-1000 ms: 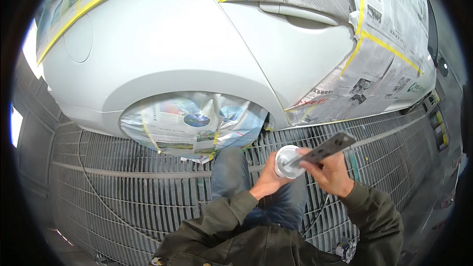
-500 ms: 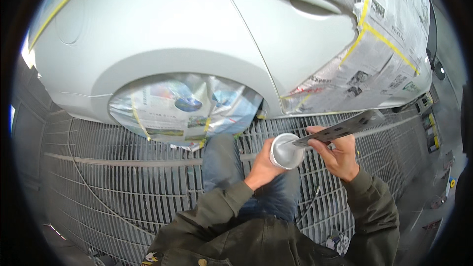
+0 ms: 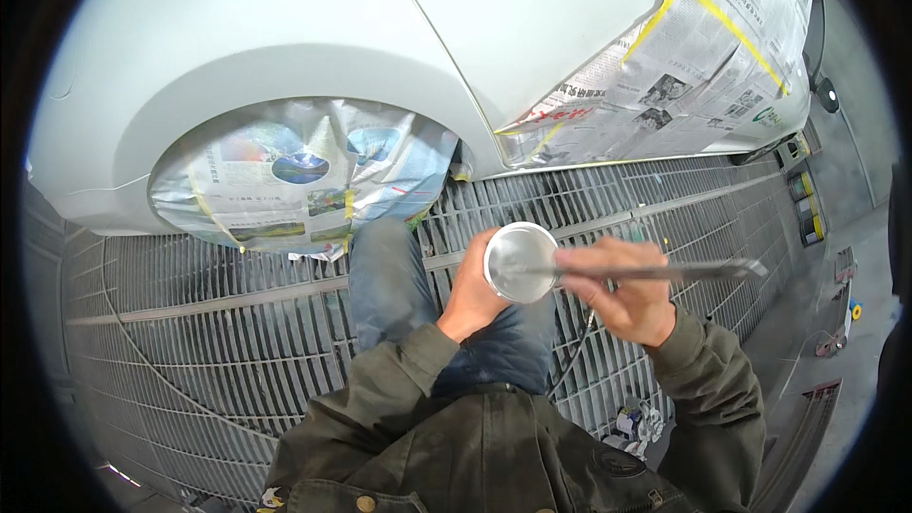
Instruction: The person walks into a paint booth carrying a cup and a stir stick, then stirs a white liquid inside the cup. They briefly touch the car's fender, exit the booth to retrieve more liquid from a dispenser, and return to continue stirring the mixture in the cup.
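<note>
Near the knees (image 3: pixel 388 252), the cup (image 3: pixel 530 239) is being held by the left hand (image 3: pixel 473 290), the stick (image 3: pixel 698 272) by the right hand (image 3: pixel 622 293). The cup could be getting tipped by a stick bump.

Free room lies between cup (image 3: pixel 522 239) and car (image 3: pixel 551 33); grey strip (image 3: pixel 698 272) and right hand (image 3: pixel 629 296) bar the right.
</note>
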{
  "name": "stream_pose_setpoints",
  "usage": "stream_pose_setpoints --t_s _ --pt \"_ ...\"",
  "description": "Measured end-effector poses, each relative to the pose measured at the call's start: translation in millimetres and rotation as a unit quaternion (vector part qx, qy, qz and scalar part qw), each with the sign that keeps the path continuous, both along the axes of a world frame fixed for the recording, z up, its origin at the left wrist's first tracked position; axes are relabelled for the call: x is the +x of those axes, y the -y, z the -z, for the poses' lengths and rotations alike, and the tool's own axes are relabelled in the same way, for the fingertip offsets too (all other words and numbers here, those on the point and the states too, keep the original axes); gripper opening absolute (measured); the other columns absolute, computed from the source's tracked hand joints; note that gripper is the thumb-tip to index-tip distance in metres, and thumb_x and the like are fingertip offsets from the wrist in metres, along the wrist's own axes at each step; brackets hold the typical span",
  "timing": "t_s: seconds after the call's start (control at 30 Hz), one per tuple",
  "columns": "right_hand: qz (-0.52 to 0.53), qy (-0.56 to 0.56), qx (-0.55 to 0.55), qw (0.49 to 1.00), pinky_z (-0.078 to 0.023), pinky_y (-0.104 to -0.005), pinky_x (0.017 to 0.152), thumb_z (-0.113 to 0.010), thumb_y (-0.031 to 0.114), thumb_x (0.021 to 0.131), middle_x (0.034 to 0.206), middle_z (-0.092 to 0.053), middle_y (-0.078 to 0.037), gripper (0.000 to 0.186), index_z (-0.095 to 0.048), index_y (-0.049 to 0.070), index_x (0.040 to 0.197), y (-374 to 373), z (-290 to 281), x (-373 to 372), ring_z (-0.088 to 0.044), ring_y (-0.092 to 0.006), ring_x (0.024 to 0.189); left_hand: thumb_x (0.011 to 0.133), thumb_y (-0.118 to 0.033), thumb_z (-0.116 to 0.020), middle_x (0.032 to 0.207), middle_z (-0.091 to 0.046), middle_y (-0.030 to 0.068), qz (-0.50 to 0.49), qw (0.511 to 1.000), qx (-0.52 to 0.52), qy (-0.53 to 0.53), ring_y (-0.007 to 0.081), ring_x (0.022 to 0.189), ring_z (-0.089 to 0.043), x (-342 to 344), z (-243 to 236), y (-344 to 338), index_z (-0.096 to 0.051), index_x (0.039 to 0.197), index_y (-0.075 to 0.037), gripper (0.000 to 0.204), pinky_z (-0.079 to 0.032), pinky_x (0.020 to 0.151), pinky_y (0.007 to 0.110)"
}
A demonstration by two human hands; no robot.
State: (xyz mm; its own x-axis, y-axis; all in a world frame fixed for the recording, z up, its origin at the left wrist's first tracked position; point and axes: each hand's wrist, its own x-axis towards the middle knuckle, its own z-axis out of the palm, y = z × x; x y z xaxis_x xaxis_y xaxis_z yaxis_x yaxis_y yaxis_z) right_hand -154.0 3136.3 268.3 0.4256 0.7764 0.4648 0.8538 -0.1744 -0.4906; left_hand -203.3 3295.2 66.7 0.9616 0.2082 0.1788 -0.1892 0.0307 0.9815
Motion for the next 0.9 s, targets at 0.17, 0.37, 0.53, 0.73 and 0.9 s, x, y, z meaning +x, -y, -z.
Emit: stream_pose_setpoints --t_s 0.17,0.37,0.53,0.73,0.9 --pt "0.005 -0.034 -0.030 0.999 -0.048 -0.0306 0.053 -0.078 0.004 0.085 0.078 -0.068 -0.010 0.031 -0.072 0.007 0.116 7 9 -4 -0.062 -0.0190 0.059 0.067 -0.011 -0.095 0.131 -0.057 0.0093 0.022 0.998 -0.057 -0.011 0.0192 0.122 -0.056 -1 -1 2 -0.041 0.139 -0.005 0.090 -0.046 0.105 0.036" --pt "0.108 -0.057 0.006 0.992 -0.053 -0.0281 0.070 -0.072 -0.001 0.089 0.099 -0.073 -0.012 0.028 -0.072 0.000 0.118 3 1 2 -0.069 -0.0159 0.080 0.067 -0.012 -0.095 0.132 -0.056 0.0116 0.014 0.999 -0.045 0.009 0.0224 0.124 -0.056 -3 -8 3 -0.040 0.138 -0.002 0.090 -0.046 0.106 0.037" --pt "0.109 -0.136 0.046 0.984 -0.049 -0.0286 0.062 -0.073 0.005 0.091 0.091 -0.074 -0.010 0.029 -0.070 0.001 0.119 5 27 -21 -0.062 -0.0147 0.065 0.068 -0.010 -0.094 0.133 -0.053 0.0125 -0.001 1.000 -0.025 -0.019 0.0237 0.125 -0.054 1 1 7 -0.039 0.140 -0.003 0.091 -0.046 0.105 0.037" --pt "0.224 -0.040 0.057 0.972 -0.049 -0.0224 0.055 -0.067 0.003 0.095 0.074 -0.067 -0.002 0.024 -0.067 -0.004 0.118 4 20 4 -0.062 -0.0066 0.059 0.068 -0.006 -0.092 0.132 -0.057 0.0096 0.009 0.999 -0.042 -0.006 0.0203 0.124 -0.056 -1 -3 3 -0.044 0.137 -0.004 0.085 -0.046 0.105 0.036" --pt "0.131 -0.228 0.033 0.964 -0.052 -0.0239 0.057 -0.067 0.003 0.095 0.080 -0.070 -0.006 0.023 -0.068 -0.005 0.117 -7 24 1 -0.066 -0.0092 0.065 0.068 -0.006 -0.091 0.132 -0.059 0.0077 0.093 0.988 -0.120 -0.012 0.0182 0.123 -0.056 0 -10 -3 -0.047 0.138 -0.005 0.083 -0.045 0.106 0.035"
